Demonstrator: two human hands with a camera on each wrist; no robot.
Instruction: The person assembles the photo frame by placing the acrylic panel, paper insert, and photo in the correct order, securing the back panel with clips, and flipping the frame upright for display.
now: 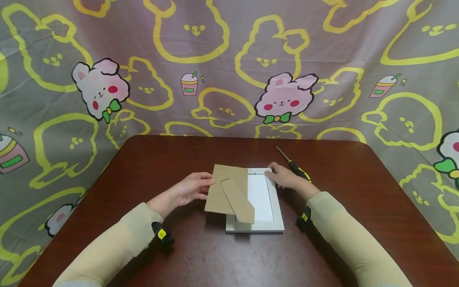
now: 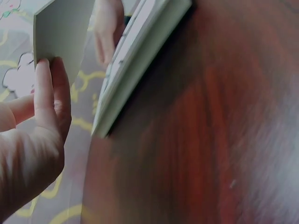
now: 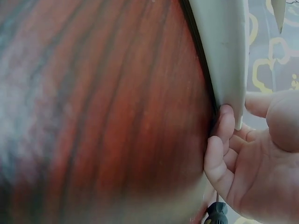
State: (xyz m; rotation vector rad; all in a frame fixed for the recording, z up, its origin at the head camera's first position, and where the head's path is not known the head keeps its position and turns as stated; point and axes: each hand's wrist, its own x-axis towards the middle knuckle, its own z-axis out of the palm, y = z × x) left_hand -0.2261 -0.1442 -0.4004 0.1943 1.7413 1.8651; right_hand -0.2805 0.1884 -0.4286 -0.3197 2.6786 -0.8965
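Note:
My left hand (image 1: 195, 187) pinches the left edge of a brown backing board (image 1: 224, 195) with a stand flap (image 1: 238, 201) slanting across it. In the left wrist view, fingers and thumb hold the board (image 2: 65, 37) from both sides, raised off the frame. Beneath its right part lies a white picture frame (image 1: 255, 228), back side up, its white inside showing at the right. My right hand (image 1: 285, 175) grips the frame's far right corner, thumb on top. In the right wrist view, curled fingers of the right hand (image 3: 247, 158) lie against the frame's side (image 3: 219, 56).
A screwdriver (image 1: 294, 164) with a black and yellow handle lies behind the right hand, its tip pointing away. The dark wooden table (image 1: 179, 255) ends at a patterned curtain (image 1: 222, 71) on the far side and both flanks.

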